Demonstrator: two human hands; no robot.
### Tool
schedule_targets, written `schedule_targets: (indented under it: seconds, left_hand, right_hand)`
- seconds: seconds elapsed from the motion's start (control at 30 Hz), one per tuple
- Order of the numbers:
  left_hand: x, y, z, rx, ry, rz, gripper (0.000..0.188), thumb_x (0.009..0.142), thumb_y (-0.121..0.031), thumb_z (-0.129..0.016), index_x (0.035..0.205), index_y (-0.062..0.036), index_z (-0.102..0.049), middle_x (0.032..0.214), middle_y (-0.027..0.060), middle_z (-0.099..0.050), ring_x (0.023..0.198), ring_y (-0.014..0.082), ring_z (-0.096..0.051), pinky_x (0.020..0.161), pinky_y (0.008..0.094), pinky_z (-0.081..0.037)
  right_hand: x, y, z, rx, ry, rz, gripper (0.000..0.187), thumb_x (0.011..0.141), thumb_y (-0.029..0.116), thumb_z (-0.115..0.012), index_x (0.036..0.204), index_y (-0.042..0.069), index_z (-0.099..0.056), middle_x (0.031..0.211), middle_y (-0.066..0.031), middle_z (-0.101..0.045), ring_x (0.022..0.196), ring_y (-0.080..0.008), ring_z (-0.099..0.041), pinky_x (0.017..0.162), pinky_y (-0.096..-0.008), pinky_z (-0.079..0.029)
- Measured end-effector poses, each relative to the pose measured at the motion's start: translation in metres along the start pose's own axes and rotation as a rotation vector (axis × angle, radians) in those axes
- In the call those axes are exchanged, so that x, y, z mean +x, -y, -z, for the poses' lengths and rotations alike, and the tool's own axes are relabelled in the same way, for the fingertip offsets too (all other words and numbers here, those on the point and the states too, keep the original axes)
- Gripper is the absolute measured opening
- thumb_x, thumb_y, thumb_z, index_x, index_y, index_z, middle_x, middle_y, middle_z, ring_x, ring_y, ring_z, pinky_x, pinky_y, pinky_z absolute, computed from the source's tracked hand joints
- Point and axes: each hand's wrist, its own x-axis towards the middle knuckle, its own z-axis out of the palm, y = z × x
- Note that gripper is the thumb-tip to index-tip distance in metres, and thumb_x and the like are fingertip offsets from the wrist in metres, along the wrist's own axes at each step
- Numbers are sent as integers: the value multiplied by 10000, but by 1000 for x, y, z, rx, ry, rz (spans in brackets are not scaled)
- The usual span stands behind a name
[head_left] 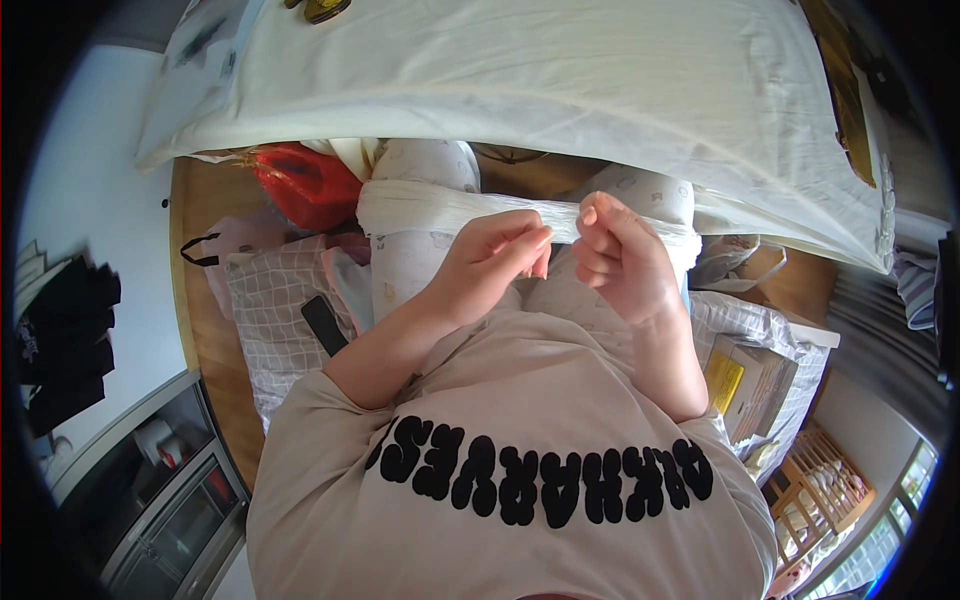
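A hank of fine white thread (400,208) is stretched around both my knees, spanning the gap between them. My left hand (497,255) is just on the near side of it, thumb and fingers pressed together. My right hand (627,252) is raised a short way to the right, its thumb and forefinger pinched and the other fingers curled. A gap separates the two hands. Whatever the fingertips hold, if anything, is too thin to make out. Light patterned trousers (405,270) cover my legs under the hank.
A table with a cream cloth (520,80) stands ahead, its edge hanging over my knees. A red bag (305,185) lies below it at left. On the checked cloth beside me are a dark phone (322,325) at left and a box (750,385) at right.
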Motion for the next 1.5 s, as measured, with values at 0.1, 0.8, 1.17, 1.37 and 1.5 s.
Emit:
schedule_targets:
  seconds: [0.1,0.8,1.17,1.37,1.5]
  left_hand:
    - [1,3,-5,174,-114,39,249,984,-159,-472,823,-16,-597,764,19,-585,717,81,-485,666,241,-405]
    - [4,6,10,547,-216,-164,410,1017,-365,-417,764,-65,-535,742,-9,-555,620,77,-409,549,252,-336]
    - [-5,-4,34,-150,227,-73,614,1016,-489,-274,1161,6,-606,938,77,-661,641,124,-473,610,277,-388]
    - [-1,-12,21,964,37,-381,560,1028,-453,-338,1164,7,-628,881,47,-663,810,187,-608,722,304,-459]
    - [-12,-13,19,171,55,-221,677,1013,-528,-279,1190,25,-626,1004,99,-670,709,144,-527,682,297,-434]
  right_hand:
    - [-1,-9,-9,-275,16,214,206,1007,272,-512,926,99,-589,647,68,-413,516,-27,-278,468,-212,-222]
    - [0,-33,-19,-483,6,360,173,993,177,-518,961,39,-617,693,64,-470,609,-29,-345,543,-198,-273]
    - [6,-35,-1,-312,65,254,328,1008,344,-495,860,63,-578,658,40,-455,558,-52,-324,508,-221,-245]
    - [-8,-25,-23,-509,129,249,371,1008,373,-491,818,65,-568,615,67,-392,546,-33,-291,501,-221,-222]
    - [-10,-29,-28,-555,168,62,361,1008,372,-494,809,77,-554,631,85,-370,551,-21,-276,499,-220,-216]
